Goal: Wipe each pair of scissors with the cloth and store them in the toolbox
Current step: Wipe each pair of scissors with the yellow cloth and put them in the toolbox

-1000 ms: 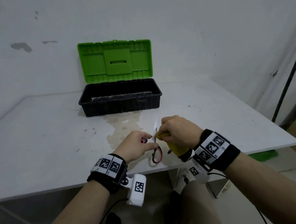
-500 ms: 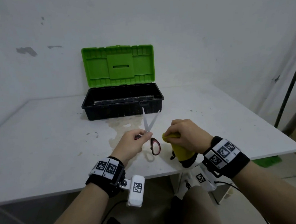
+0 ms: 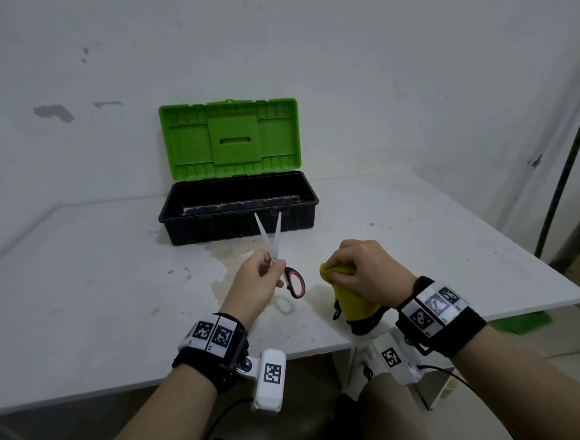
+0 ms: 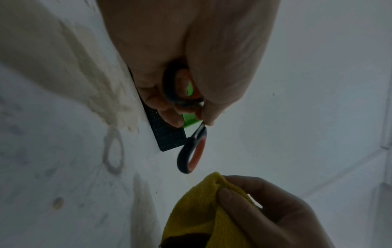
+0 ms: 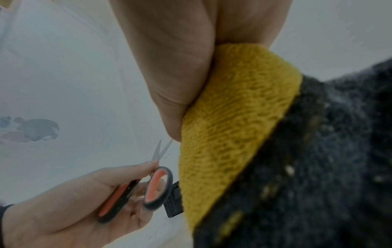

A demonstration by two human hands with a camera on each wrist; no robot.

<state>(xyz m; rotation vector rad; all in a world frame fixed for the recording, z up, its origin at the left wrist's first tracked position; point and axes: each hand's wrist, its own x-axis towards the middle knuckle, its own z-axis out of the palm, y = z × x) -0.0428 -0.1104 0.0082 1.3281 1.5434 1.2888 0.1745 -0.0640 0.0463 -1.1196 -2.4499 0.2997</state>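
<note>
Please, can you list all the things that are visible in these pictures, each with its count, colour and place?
scissors: one, pale blades spread open, black and red handles, held up above the table in front of the toolbox
cloth: one, yellow with a dark side, held at the table's near edge, apart from the scissors
toolbox: one, black body with green lid standing open, at the back of the table by the wall
table: one, white with a brownish stain in front of the toolbox
wall: one, white with a few grey marks, behind the table
left hand: one, grip around the scissors' handles
right hand: one, grip on the cloth
</note>
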